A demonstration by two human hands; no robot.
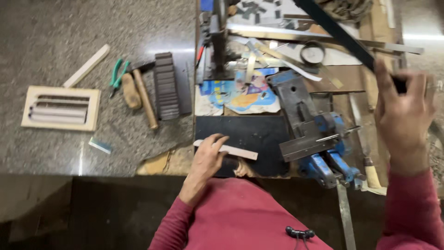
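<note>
My left hand (207,159) rests on a thin pale wooden strip (240,151), pressing it down on a black mat (252,132) at the near edge of the work surface. My right hand (403,118), raised and blurred at the right, grips the end of a long dark flat bar (337,32) that slants up toward the top middle. Between the two hands stands a blue bench vise (319,139) with dark steel jaws. Red sleeves cover both arms.
On the grey stone floor at the left lie a small pale wooden frame with slats (61,107), a loose wooden strip (87,65), green-handled pliers (118,74), a wooden-handled hammer (144,97) and a stack of dark bars (166,85). Metal strips and scraps (277,55) litter the back.
</note>
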